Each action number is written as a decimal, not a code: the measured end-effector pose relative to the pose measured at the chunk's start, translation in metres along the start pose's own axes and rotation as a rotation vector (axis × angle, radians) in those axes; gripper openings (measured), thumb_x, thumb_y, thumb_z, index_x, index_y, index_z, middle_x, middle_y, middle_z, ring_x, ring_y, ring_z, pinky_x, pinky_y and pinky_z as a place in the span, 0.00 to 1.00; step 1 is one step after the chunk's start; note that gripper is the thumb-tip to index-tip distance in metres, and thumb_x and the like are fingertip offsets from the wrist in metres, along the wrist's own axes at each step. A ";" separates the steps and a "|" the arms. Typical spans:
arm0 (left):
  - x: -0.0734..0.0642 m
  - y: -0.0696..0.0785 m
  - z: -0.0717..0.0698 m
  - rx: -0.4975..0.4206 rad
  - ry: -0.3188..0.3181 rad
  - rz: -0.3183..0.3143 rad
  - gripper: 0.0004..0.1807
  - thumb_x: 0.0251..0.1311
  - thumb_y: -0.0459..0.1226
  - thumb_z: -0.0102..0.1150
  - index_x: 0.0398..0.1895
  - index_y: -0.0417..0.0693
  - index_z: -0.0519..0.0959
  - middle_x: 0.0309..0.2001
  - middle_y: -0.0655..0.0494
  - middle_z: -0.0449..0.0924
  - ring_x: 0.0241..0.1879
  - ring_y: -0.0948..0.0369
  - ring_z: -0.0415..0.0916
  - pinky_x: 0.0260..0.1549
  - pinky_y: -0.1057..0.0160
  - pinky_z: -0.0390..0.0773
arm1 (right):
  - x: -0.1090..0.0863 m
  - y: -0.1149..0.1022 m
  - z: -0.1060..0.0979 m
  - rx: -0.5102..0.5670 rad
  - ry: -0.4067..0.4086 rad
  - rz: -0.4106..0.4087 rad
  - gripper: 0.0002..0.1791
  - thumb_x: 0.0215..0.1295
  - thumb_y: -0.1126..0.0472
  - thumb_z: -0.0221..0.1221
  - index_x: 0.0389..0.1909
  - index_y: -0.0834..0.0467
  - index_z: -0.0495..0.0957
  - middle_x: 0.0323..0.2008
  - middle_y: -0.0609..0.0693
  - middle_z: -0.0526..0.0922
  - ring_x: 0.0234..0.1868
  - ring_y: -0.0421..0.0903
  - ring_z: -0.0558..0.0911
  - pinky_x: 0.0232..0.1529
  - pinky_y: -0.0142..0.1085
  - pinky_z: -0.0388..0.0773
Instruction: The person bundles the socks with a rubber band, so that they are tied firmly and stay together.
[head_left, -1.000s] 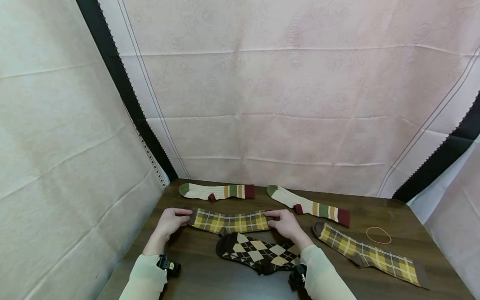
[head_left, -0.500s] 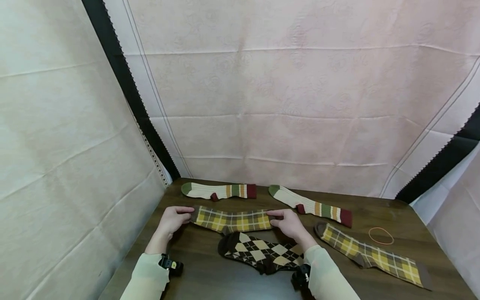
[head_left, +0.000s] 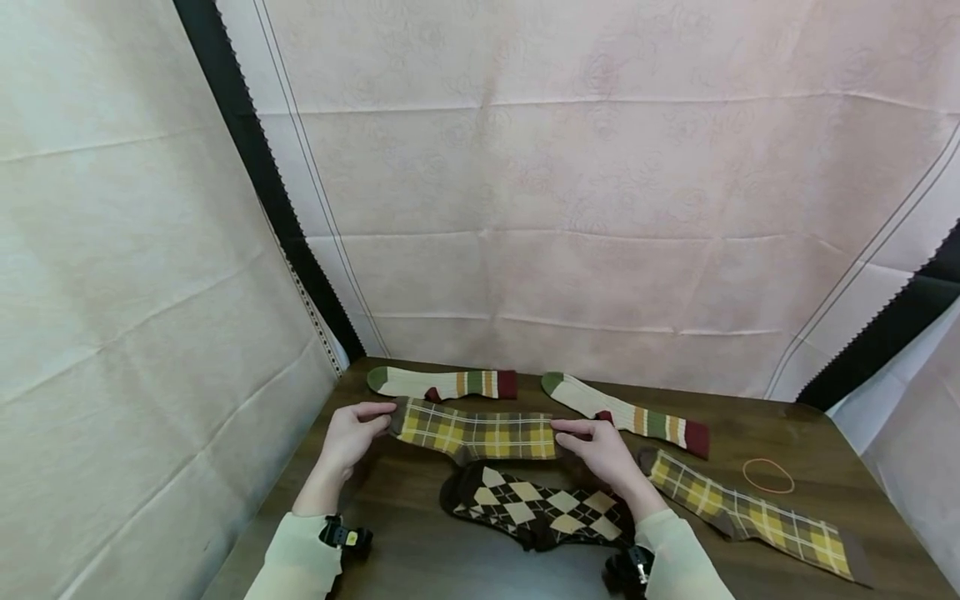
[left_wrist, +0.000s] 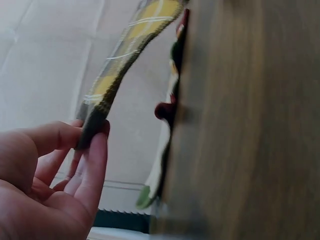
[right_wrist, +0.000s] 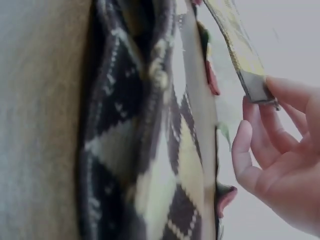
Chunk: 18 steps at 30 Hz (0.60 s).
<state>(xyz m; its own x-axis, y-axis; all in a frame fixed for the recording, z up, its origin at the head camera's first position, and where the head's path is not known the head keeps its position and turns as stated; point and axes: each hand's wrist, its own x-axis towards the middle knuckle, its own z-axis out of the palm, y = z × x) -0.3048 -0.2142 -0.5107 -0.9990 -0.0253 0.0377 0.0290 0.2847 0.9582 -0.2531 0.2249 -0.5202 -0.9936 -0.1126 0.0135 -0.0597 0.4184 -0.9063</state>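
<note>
A yellow-and-grey plaid sock (head_left: 476,435) is stretched sideways between my two hands, raised over the table. My left hand (head_left: 349,440) pinches its dark toe between thumb and fingers, which the left wrist view shows close up. At the other end, my right hand (head_left: 600,454) pinches the grey cuff (right_wrist: 257,89). Just below the held sock in the head view lies a black-and-cream argyle sock (head_left: 540,508), toe to the left. A matching plaid sock (head_left: 750,512) lies slantwise to the right of my right hand.
Two cream socks with green toes and maroon cuffs lie along the back: a left one (head_left: 450,384) and a right one (head_left: 622,410). An orange rubber band (head_left: 768,476) rests at the right of the brown table (head_left: 427,567). Pale cloth walls (head_left: 562,208) rise behind and at the sides.
Both hands have raised the plaid sock, which now overlaps the heel of the left cream sock in the head view. The head view has also shifted slightly; the other socks lie as before.
</note>
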 end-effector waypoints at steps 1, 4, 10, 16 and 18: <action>0.000 0.003 0.002 -0.001 0.007 0.017 0.14 0.73 0.31 0.64 0.57 0.38 0.88 0.65 0.39 0.81 0.56 0.50 0.83 0.48 0.60 0.84 | -0.002 0.000 -0.002 -0.002 0.022 0.001 0.17 0.77 0.55 0.65 0.64 0.48 0.87 0.67 0.53 0.82 0.69 0.58 0.78 0.65 0.58 0.77; -0.008 0.022 0.007 -0.019 0.016 0.054 0.14 0.72 0.28 0.64 0.56 0.35 0.88 0.63 0.39 0.81 0.60 0.50 0.78 0.47 0.65 0.83 | -0.009 -0.002 -0.006 0.001 0.090 0.002 0.17 0.77 0.55 0.66 0.63 0.47 0.87 0.67 0.54 0.82 0.63 0.55 0.82 0.58 0.51 0.83; -0.018 0.032 0.022 -0.112 0.003 0.093 0.13 0.70 0.27 0.65 0.55 0.36 0.89 0.60 0.42 0.82 0.57 0.55 0.76 0.46 0.66 0.84 | -0.034 -0.005 -0.015 0.059 0.178 0.013 0.18 0.78 0.56 0.65 0.64 0.52 0.86 0.67 0.58 0.81 0.48 0.48 0.86 0.45 0.41 0.86; -0.024 0.029 0.037 -0.162 -0.034 0.084 0.12 0.69 0.26 0.65 0.52 0.37 0.90 0.58 0.43 0.83 0.50 0.58 0.83 0.50 0.53 0.86 | -0.057 -0.007 -0.031 0.088 0.132 0.105 0.19 0.77 0.55 0.66 0.64 0.53 0.86 0.64 0.58 0.83 0.40 0.42 0.83 0.38 0.39 0.82; -0.029 0.030 0.041 -0.175 -0.058 0.071 0.12 0.69 0.26 0.64 0.52 0.36 0.90 0.58 0.42 0.84 0.48 0.56 0.85 0.50 0.49 0.86 | -0.065 -0.007 -0.038 0.080 0.108 0.129 0.19 0.76 0.55 0.66 0.65 0.53 0.86 0.63 0.57 0.83 0.39 0.43 0.82 0.38 0.39 0.82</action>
<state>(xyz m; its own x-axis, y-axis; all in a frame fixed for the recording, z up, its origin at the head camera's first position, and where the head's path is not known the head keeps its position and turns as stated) -0.2767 -0.1656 -0.4942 -0.9944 0.0458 0.0956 0.1003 0.1129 0.9885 -0.1914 0.2640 -0.4988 -0.9973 0.0366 -0.0637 0.0725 0.3494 -0.9342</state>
